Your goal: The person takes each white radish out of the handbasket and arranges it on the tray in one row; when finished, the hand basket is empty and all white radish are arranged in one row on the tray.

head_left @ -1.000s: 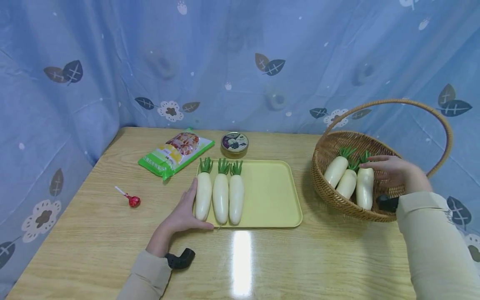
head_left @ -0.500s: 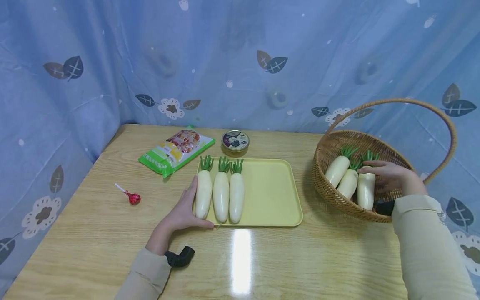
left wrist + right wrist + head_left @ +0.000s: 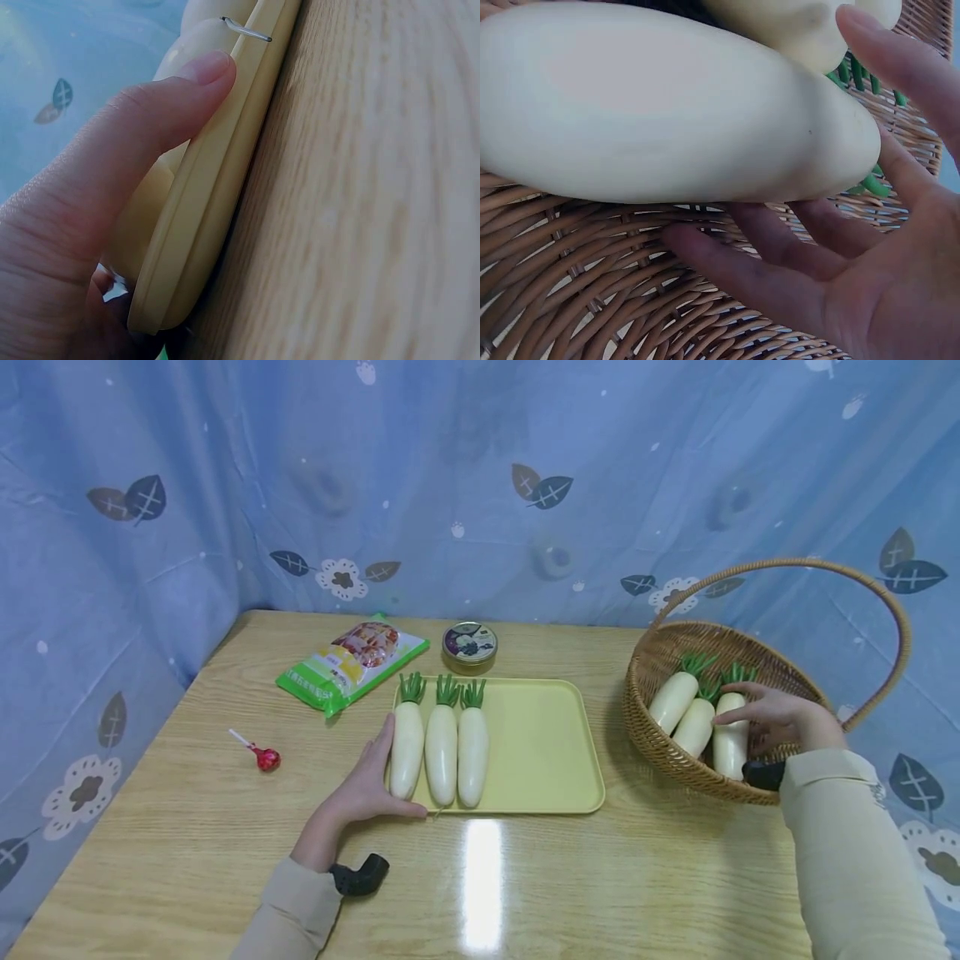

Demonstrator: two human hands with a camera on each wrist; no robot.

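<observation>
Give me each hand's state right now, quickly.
Left hand: open, resting against one corner of the tray.
Right hand: open around the rightmost radish in the basket.

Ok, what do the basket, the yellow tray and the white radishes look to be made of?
Basket: brown wicker or a plastic lookalike, with a slight sheen; interlaced strands show up close.
Yellow tray: probably molded plastic, smooth and satin, judging by its even color and rounded rim.
White radishes: glossy, perhaps plastic or foam imitations; highlights and smoothness hint at it but don't prove it.
</observation>
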